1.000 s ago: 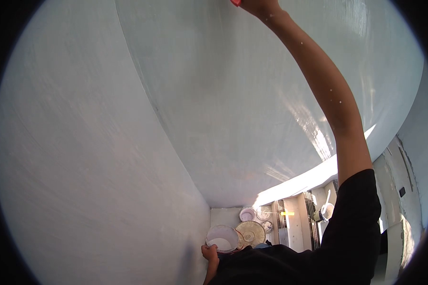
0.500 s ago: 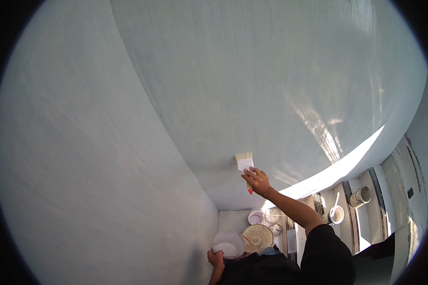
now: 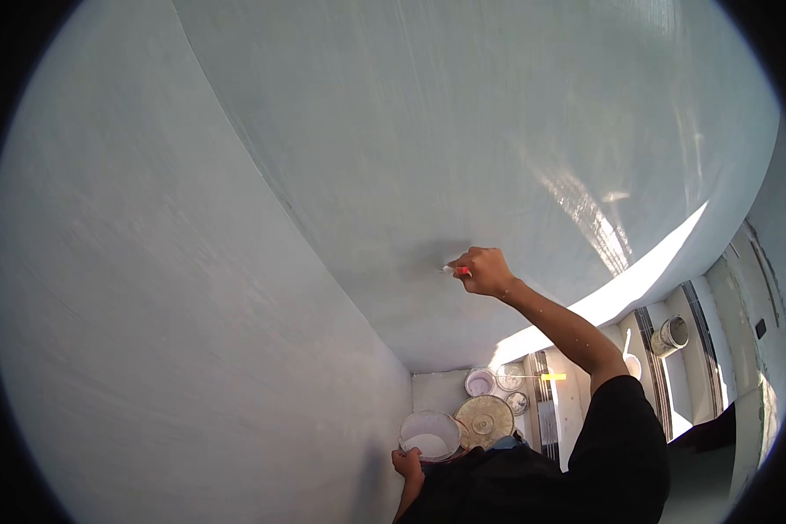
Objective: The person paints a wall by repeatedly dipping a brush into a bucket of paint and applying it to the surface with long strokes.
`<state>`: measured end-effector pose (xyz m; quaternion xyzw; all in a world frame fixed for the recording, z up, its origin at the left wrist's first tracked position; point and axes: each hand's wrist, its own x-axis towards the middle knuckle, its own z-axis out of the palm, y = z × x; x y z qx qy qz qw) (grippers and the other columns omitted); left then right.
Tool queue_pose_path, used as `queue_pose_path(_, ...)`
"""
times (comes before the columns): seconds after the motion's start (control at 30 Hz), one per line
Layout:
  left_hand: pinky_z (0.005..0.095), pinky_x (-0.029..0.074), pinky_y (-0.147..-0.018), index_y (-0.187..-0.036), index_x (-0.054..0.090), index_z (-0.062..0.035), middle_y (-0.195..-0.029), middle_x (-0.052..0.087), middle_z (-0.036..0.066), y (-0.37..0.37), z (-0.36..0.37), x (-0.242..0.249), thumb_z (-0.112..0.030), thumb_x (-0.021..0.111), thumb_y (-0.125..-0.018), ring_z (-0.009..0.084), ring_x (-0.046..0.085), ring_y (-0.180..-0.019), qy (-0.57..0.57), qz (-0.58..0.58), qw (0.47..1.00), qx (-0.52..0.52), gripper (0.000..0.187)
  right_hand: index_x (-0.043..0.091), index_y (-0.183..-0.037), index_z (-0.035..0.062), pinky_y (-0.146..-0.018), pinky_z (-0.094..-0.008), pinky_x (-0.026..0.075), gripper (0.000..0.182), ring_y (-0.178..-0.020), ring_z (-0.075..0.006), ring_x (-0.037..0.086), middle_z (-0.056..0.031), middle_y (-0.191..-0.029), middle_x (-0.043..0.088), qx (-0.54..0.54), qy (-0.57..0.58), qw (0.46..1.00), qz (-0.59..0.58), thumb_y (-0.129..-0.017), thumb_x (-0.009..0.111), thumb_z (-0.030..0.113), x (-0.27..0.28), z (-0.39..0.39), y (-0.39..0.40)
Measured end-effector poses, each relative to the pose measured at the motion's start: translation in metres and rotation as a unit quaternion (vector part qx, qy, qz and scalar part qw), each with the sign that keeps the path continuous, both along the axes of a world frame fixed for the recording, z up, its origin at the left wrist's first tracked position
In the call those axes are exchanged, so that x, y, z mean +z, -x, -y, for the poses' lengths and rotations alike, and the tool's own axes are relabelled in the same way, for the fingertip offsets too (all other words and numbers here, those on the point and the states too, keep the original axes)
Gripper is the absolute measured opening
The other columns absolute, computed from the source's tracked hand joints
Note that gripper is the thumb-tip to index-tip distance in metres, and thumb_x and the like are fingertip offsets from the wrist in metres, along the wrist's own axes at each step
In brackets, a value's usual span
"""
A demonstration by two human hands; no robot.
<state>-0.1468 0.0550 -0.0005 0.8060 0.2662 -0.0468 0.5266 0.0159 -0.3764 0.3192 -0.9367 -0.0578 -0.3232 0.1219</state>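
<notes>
My right hand [image 3: 486, 269] is closed around a paintbrush [image 3: 463, 272], held up at the grey-white wall [image 3: 393, 175]. The red end of its handle points toward me, and the bristles are mostly hidden by the hand and the angle. Low down, my left hand [image 3: 408, 463] grips the rim of a round bucket [image 3: 430, 435] with whitish paint inside. Right beside that bucket is a round, stained lid or covered pail [image 3: 485, 421].
Small paint containers [image 3: 479, 382] stand behind the bucket, near a yellow-handled tool [image 3: 553, 377]. Steps with dark-striped edges [image 3: 657, 371] descend at right, bearing a stained can [image 3: 670, 336] and a partly hidden pot [image 3: 631, 365]. A second wall [image 3: 192, 306] rises at left.
My right hand has moved upward along the wall and turned, so the brush's bristles, visible before, are now mostly hidden. My left hand still holds the bucket. The view has shifted slightly.
</notes>
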Motion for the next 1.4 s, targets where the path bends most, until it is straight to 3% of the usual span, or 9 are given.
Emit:
queue_pose_path(0.2, 0.0396, 0.046, -0.070, -0.077, 0.046, -0.0050, -0.075, 0.053, 0.009, -0.005, 0.006, -0.003, -0.010, 0.073, -0.056, 0.0289, 0.053, -0.069, 0.013, 0.010, 1.000, -0.009, 0.035, 0.082, -0.090, 0.0206, -0.054, -0.0315, 0.050, 0.017, -0.073, -0.0162, 0.068, 0.0019, -0.079, 0.075, -0.014, 0.082, 0.984, 0.154, -0.078, 0.075, 0.011, 0.230, -0.001, 0.029)
queue_pose_path(0.33, 0.0394, 0.046, -0.069, -0.077, 0.045, -0.0047, -0.075, 0.052, 0.008, -0.007, 0.014, 0.005, -0.008, 0.073, -0.057, 0.0276, 0.051, -0.068, 0.018, -0.006, 1.000, -0.018, 0.035, 0.081, -0.097, 0.0206, -0.059, -0.0292, 0.052, 0.023, -0.077, -0.0144, 0.068, 0.0038, -0.086, 0.075, -0.048, 0.179, 0.907, 0.377, -0.077, 0.083, 0.010, 0.323, -0.002, 0.032)
queue_pose_path(0.43, 0.0394, 0.046, -0.068, -0.077, 0.044, -0.0046, -0.075, 0.051, 0.008, -0.007, 0.010, 0.005, -0.007, 0.072, -0.057, 0.0263, 0.050, -0.067, 0.026, -0.023, 0.999, -0.022, 0.035, 0.078, -0.104, 0.0051, -0.078, -0.0428, 0.058, 0.019, -0.096, -0.0267, 0.066, -0.0099, -0.100, 0.075, -0.021, 0.169, 0.876, 0.452, -0.088, 0.068, 0.006, 0.345, -0.007, 0.026)
queue_pose_path(0.53, 0.0389, 0.045, -0.068, -0.077, 0.043, -0.0047, -0.074, 0.050, 0.007, -0.001, 0.005, 0.003, -0.006, 0.072, -0.058, 0.0248, 0.049, -0.068, 0.017, -0.039, 0.998, -0.035, 0.035, 0.081, -0.097, 0.0219, -0.065, -0.0287, 0.057, 0.027, -0.088, -0.0164, 0.067, 0.0044, -0.095, 0.075, -0.066, 0.155, 0.871, 0.462, -0.075, 0.081, 0.007, 0.273, 0.012, -0.009)
queue_pose_path(0.6, 0.0381, 0.045, -0.066, -0.078, 0.043, -0.0048, -0.074, 0.049, 0.006, 0.000, 0.001, 0.009, -0.005, 0.072, -0.059, 0.0235, 0.049, -0.067, 0.019, -0.038, 0.999, -0.031, 0.035, 0.081, -0.101, 0.0222, -0.083, -0.0297, 0.063, 0.036, -0.091, -0.0190, 0.064, 0.0025, -0.105, 0.074, -0.076, 0.165, 0.879, 0.440, -0.069, 0.079, 0.006, 0.185, 0.020, -0.026)
queue_pose_path(0.67, 0.0371, 0.045, -0.064, -0.079, 0.043, -0.0050, -0.074, 0.049, 0.006, 0.009, -0.009, 0.004, -0.004, 0.072, -0.060, 0.0220, 0.049, -0.066, 0.031, -0.035, 0.999, -0.018, 0.035, 0.080, -0.101, 0.0243, -0.068, -0.0284, 0.059, 0.041, -0.085, -0.0171, 0.063, 0.0063, -0.109, 0.073, -0.068, 0.147, 0.882, 0.444, -0.066, 0.080, 0.005, 0.085, 0.022, -0.028)
queue_pose_path(1.07, 0.0336, 0.044, -0.054, -0.087, 0.045, -0.0037, -0.075, 0.051, 0.007, 0.041, -0.029, 0.060, 0.005, 0.068, -0.065, 0.0185, 0.054, -0.059, 0.035, -0.098, 0.995, -0.005, 0.033, 0.075, -0.110, 0.0193, -0.087, -0.0395, 0.052, 0.030, -0.118, -0.0232, 0.060, 0.0003, -0.132, 0.064, -0.020, 0.051, 0.996, 0.068, -0.080, 0.070, 0.015, -0.303, -0.012, 0.043)
queue_pose_path(1.27, 0.0326, 0.047, -0.049, -0.091, 0.045, -0.0024, -0.078, 0.054, 0.009, 0.047, -0.031, 0.063, 0.006, 0.068, -0.066, 0.0182, 0.055, -0.055, 0.054, -0.105, 0.993, 0.001, 0.034, 0.074, -0.108, 0.0174, -0.092, -0.0425, 0.050, 0.028, -0.127, -0.0268, 0.057, -0.0020, -0.137, 0.062, -0.029, -0.021, 0.997, -0.072, -0.082, 0.067, 0.017, -0.360, -0.026, 0.062)
queue_pose_path(1.4, 0.0308, 0.047, -0.051, -0.089, 0.043, -0.0028, -0.078, 0.055, 0.009, 0.048, -0.026, 0.059, 0.008, 0.067, -0.067, 0.0175, 0.057, -0.058, 0.071, -0.094, 0.993, -0.007, 0.035, 0.077, -0.105, 0.0161, -0.085, -0.0371, 0.054, 0.027, -0.114, -0.0210, 0.063, -0.0005, -0.110, 0.073, -0.080, -0.157, 0.979, -0.102, -0.079, 0.073, 0.015, -0.327, -0.046, 0.075)
